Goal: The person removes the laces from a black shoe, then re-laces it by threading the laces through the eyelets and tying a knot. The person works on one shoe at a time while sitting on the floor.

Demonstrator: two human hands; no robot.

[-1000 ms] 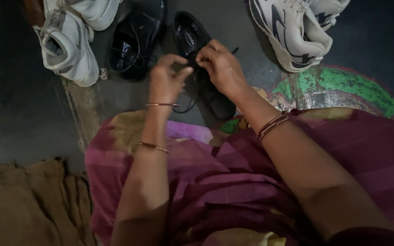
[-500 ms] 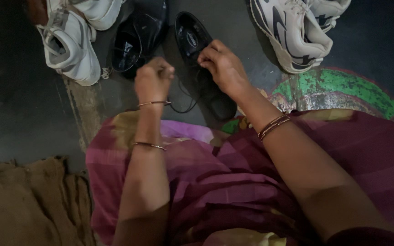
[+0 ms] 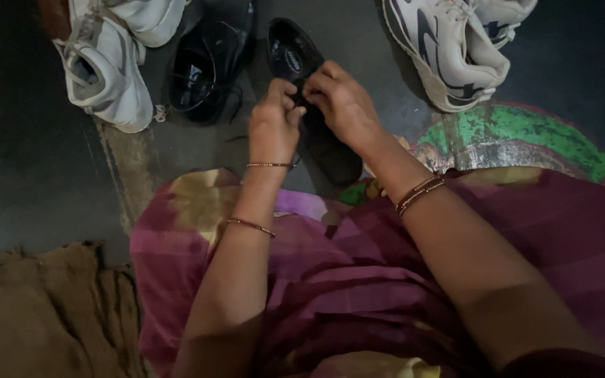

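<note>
Floor: dark grey concrete [image 3: 29, 161], with a brown sackcloth [image 3: 43, 315] lying at the lower left and a painted green and red patch [image 3: 519, 136] at the right.
Lap: a purple and pink draped cloth [image 3: 358, 280] fills the lower middle, and both forearms reach forward over it.
White trainers: one pair [image 3: 106, 63] sits at the upper left, another pair [image 3: 449, 49] at the upper right, both well apart from the hands.
Second black shoe: it [image 3: 208, 66] lies just left of the one being handled, its laces loose on the floor.
Black lace-up shoe: it [image 3: 309, 105] stands on the floor just ahead of the knees, between the two hands, with its toe end toward the lap.
Progress: the lacing looks part-way; the lace area is hidden under the fingers, so I cannot tell how much is threaded or tied, and the neighbouring shoe looks undone.
Left hand: it [image 3: 274, 126] is curled closed, fingertips pinched at the shoe's lacing, apparently on a lace.
Right hand: it [image 3: 341, 101] is closed over the shoe's top, fingers meeting the left's directly above the lacing.
</note>
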